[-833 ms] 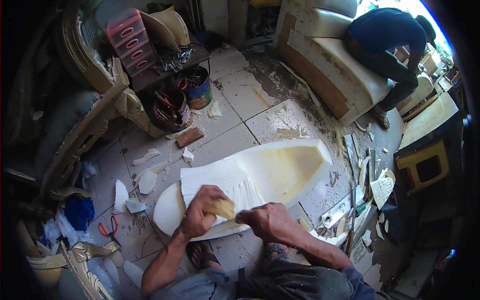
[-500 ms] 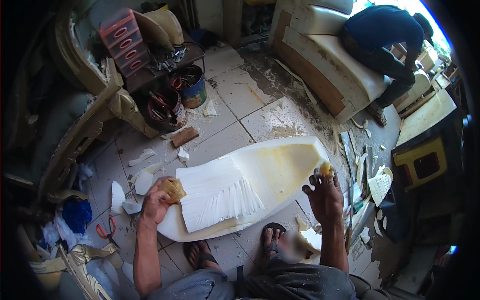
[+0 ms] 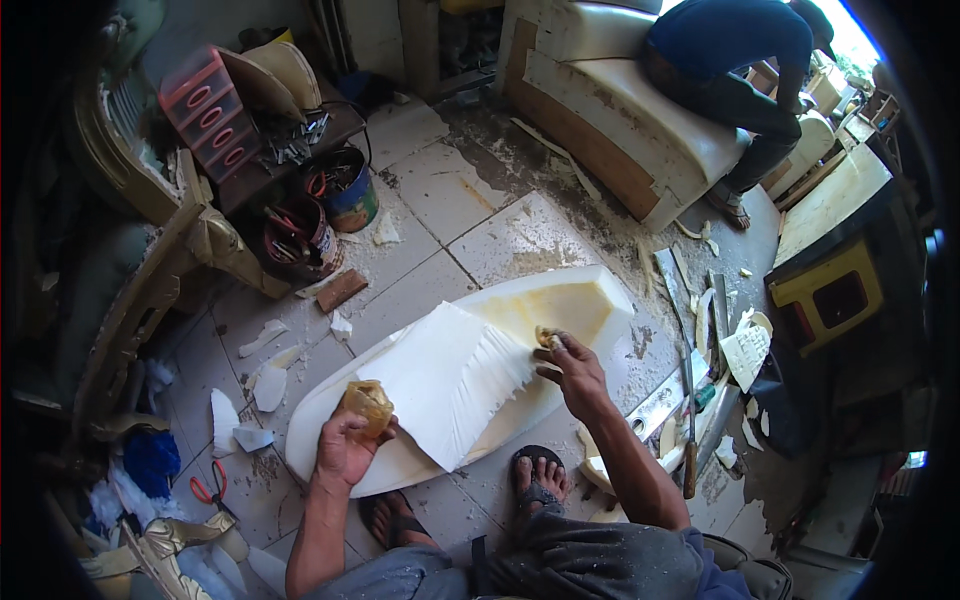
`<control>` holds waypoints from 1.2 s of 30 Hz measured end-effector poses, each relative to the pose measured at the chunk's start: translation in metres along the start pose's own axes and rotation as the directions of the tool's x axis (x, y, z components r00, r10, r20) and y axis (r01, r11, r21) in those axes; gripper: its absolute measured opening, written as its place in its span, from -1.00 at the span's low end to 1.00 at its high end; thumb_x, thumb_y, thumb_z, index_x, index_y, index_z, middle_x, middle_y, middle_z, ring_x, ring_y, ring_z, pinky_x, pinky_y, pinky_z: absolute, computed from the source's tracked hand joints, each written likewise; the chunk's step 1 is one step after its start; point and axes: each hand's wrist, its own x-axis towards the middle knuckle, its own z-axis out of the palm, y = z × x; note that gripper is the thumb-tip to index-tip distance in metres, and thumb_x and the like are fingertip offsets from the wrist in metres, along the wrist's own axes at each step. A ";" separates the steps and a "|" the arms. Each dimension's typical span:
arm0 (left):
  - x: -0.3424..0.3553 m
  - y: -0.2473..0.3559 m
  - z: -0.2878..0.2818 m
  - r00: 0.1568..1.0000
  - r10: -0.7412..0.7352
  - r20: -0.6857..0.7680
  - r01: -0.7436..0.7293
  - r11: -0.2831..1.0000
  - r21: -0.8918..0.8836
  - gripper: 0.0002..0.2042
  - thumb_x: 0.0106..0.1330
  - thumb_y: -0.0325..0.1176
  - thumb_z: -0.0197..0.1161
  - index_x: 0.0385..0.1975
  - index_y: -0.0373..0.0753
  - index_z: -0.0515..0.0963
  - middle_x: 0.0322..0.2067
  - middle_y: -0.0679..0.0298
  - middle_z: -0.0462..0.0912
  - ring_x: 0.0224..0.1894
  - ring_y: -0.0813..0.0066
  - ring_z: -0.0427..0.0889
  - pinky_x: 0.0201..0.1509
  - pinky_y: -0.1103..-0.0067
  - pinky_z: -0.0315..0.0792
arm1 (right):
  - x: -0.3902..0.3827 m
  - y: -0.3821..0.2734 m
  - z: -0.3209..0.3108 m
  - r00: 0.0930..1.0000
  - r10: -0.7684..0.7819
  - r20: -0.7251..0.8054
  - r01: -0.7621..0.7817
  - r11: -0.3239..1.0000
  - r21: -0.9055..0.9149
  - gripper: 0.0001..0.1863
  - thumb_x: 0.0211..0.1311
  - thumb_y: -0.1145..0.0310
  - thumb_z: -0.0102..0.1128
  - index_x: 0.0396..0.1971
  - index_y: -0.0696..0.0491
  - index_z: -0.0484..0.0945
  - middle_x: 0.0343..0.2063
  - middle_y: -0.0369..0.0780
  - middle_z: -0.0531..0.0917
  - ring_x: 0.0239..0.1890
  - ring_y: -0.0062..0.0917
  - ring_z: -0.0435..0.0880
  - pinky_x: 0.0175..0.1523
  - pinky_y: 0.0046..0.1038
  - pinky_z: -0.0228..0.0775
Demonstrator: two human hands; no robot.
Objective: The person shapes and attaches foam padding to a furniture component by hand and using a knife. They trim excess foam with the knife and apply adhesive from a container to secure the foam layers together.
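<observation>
In front of me on the floor lies a long white foam block point(image 3: 330, 440), rounded at the left and smeared yellowish at its right end point(image 3: 580, 310). A thin white sheet point(image 3: 420, 370) covers its middle, with one edge finely wrinkled. My left hand point(image 3: 347, 440) grips a squarish amber container point(image 3: 368, 405), stained and see-through, over the block's left part. My right hand point(image 3: 575, 370) pinches a small yellowish lump, perhaps a foam scrap point(image 3: 545, 338), just beside the wrinkled edge. Its fingertips partly hide the lump, and whether it touches the surface I cannot tell.
Red-handled scissors point(image 3: 212, 490) and foam scraps point(image 3: 225, 408) lie at the left. Farther back stand a bucket of tools point(image 3: 350, 205) and a red drawer unit point(image 3: 210, 115). A person point(image 3: 735, 50) sits on a foam-covered sofa frame point(image 3: 600, 110). A long blade point(image 3: 690, 440) lies right.
My right hand has come leftward from beyond the block to the sheet's wrinkled edge. My left hand has moved right with the container. The sheet lies at a different angle, and the view has shifted.
</observation>
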 end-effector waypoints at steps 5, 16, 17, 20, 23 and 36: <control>-0.006 -0.006 0.017 0.999 0.039 0.006 -0.039 0.994 0.107 -0.36 0.06 -0.42 0.12 0.28 -0.31 0.39 -0.14 0.07 0.63 -0.09 0.14 0.67 -0.03 0.33 0.64 | 0.004 0.029 0.003 0.959 -0.281 0.036 0.251 0.783 -0.569 -0.74 0.48 0.37 0.17 0.03 0.11 0.70 -0.17 -0.29 0.63 -0.19 -0.61 0.51 -0.02 -0.52 0.37; -0.021 -0.050 0.027 0.956 0.293 0.019 -0.292 0.955 -0.047 -0.24 0.05 -0.48 0.08 0.41 -0.36 0.22 -0.03 0.09 0.57 -0.05 0.15 0.68 0.01 0.24 0.67 | 0.021 0.014 0.008 0.848 -0.517 0.120 0.379 0.431 -0.819 -0.76 0.26 0.40 0.28 -0.09 0.02 0.74 -0.25 -0.18 0.70 -0.19 -0.30 0.62 -0.07 -0.30 0.40; -0.021 -0.054 0.026 0.958 0.286 0.029 -0.284 0.957 -0.049 -0.23 0.05 -0.48 0.08 0.42 -0.36 0.21 -0.02 0.09 0.57 -0.04 0.14 0.68 0.02 0.23 0.67 | 0.024 0.015 0.006 0.822 -0.554 0.134 0.372 0.342 -0.863 -0.77 0.24 0.39 0.29 -0.11 0.00 0.74 -0.24 -0.21 0.71 -0.16 -0.30 0.61 -0.06 -0.25 0.38; -0.024 -0.059 0.024 0.960 0.275 0.047 -0.273 0.961 -0.045 -0.23 0.06 -0.48 0.08 0.43 -0.35 0.20 -0.01 0.08 0.57 -0.02 0.14 0.67 0.04 0.21 0.66 | 0.027 0.021 0.009 0.814 -0.560 0.158 0.291 0.156 -0.944 -0.77 0.19 0.31 0.31 -0.14 -0.09 0.75 -0.23 -0.29 0.72 -0.10 -0.33 0.55 -0.01 -0.19 0.27; -0.027 -0.059 0.023 0.959 0.281 0.031 -0.281 0.960 -0.014 -0.22 0.06 -0.46 0.09 0.43 -0.34 0.20 -0.02 0.09 0.57 -0.02 0.15 0.67 0.05 0.23 0.65 | 0.001 0.034 0.027 0.810 -0.537 0.236 0.387 0.186 -0.903 -0.77 0.16 0.32 0.36 -0.16 -0.13 0.76 -0.24 -0.31 0.72 -0.11 -0.32 0.51 0.00 -0.19 0.22; -0.016 -0.063 0.026 0.952 0.305 0.010 -0.303 0.949 -0.086 -0.23 0.09 -0.46 0.09 0.45 -0.30 0.18 0.01 0.11 0.57 0.01 0.17 0.66 0.13 0.24 0.62 | -0.039 0.055 0.026 0.794 -0.531 0.297 0.512 0.321 -0.796 -0.76 0.17 0.45 0.29 -0.18 -0.15 0.77 -0.30 -0.36 0.73 -0.16 -0.34 0.50 -0.04 -0.24 0.24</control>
